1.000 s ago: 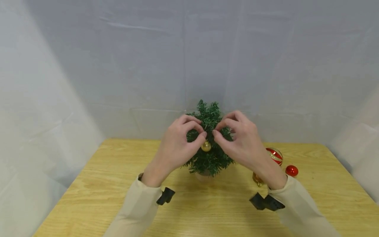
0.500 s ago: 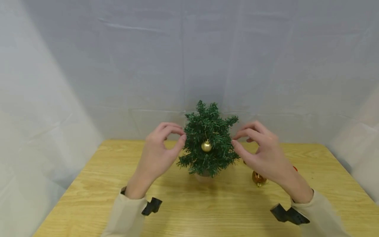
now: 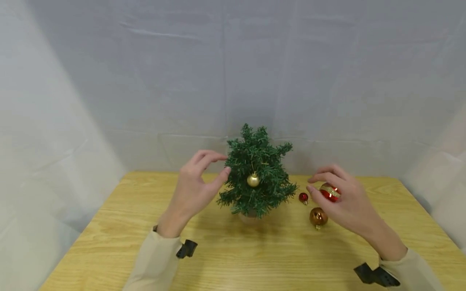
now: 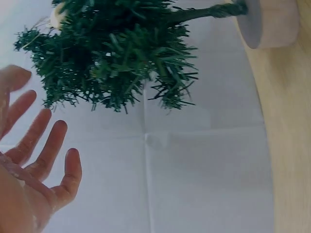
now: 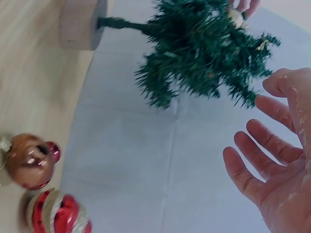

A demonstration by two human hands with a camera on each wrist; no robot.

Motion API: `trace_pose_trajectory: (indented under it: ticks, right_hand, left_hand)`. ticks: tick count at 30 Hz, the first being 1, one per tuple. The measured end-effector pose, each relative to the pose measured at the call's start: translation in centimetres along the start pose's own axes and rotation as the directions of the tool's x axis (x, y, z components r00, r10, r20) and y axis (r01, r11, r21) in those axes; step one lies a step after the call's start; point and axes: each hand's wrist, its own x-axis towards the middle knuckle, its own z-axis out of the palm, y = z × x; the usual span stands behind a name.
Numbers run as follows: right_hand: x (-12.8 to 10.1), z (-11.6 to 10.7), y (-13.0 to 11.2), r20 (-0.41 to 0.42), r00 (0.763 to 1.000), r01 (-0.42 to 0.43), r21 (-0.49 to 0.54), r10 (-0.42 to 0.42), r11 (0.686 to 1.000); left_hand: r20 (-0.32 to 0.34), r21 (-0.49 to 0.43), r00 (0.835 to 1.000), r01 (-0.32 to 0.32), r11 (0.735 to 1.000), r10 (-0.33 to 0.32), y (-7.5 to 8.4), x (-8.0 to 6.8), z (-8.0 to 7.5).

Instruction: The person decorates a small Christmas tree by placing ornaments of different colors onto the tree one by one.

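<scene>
A small green artificial tree (image 3: 256,176) stands on a round wooden base (image 4: 269,22) at the back middle of the table. A gold ball (image 3: 253,180) hangs on its front. My left hand (image 3: 198,184) is beside the tree's left side, fingers relaxed, thumb tip near the branches, holding nothing; the left wrist view shows the fingers (image 4: 46,150) spread. My right hand (image 3: 340,198) hovers right of the tree, above a red and gold striped ball (image 3: 330,192), fingers loose and empty. A small red ball (image 3: 303,197) and a copper ball (image 3: 318,217) lie beside it.
The wooden table (image 3: 233,250) reaches to grey cloth walls (image 3: 233,81) at the back and both sides. The right wrist view shows the tree (image 5: 204,48), the copper ball (image 5: 26,160) and the striped ball (image 5: 56,213) on the tabletop.
Both hands let go of the tree's upper branches and drew apart. The left hand stayed near the tree; the right hand moved right and down over the loose balls.
</scene>
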Motion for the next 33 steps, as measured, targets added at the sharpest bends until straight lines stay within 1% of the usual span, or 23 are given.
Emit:
trace_pose_trajectory:
  ticks: [3, 7, 10, 14, 16, 20, 26, 33]
  right_hand:
    - [-0.9, -0.2, 0.9, 0.005, 1.000, -0.007, -0.026, 0.007, 1.000]
    - [-2.0, -0.6, 2.0, 0.028, 0.999, -0.035, -0.065, 0.037, 0.997]
    - [-2.9, -1.0, 2.9, 0.043, 0.996, -0.069, -0.111, 0.074, 0.991]
    - [-4.2, -1.5, 4.0, 0.046, 0.991, -0.117, -0.173, 0.126, 0.978]
    - [-4.8, -1.8, 4.6, 0.042, 0.987, -0.143, -0.191, 0.154, 0.971]
    - [-5.8, -2.3, 5.7, 0.030, 0.983, -0.170, -0.215, 0.181, 0.962]
    - [-6.7, -2.7, 7.0, 0.025, 0.981, -0.182, -0.245, 0.193, 0.952]
    - [-7.2, -3.0, 8.3, 0.070, 0.969, -0.207, -0.282, 0.235, 0.937]
  left_hand:
    - [0.020, -0.020, 1.000, -0.021, 1.000, 0.022, -0.2, -0.1, 0.3]
    - [0.048, -0.034, 0.998, -0.033, 0.999, 0.035, -0.4, 0.0, 0.7]
    - [0.061, -0.041, 0.996, -0.060, 0.997, 0.062, -0.4, 0.1, 1.0]
    - [0.061, -0.047, 0.992, -0.104, 0.993, 0.107, -0.4, 0.3, 1.2]
    - [0.056, -0.043, 0.991, -0.119, 0.992, 0.121, -0.5, 0.3, 1.2]
    - [0.048, -0.036, 0.988, -0.142, 0.989, 0.144, -0.5, 0.4, 1.3]
    - [0.041, -0.020, 0.984, -0.170, 0.985, 0.171, -0.6, 0.4, 1.2]
    - [0.020, -0.017, 0.981, -0.193, 0.981, 0.193, -0.7, 0.4, 1.4]
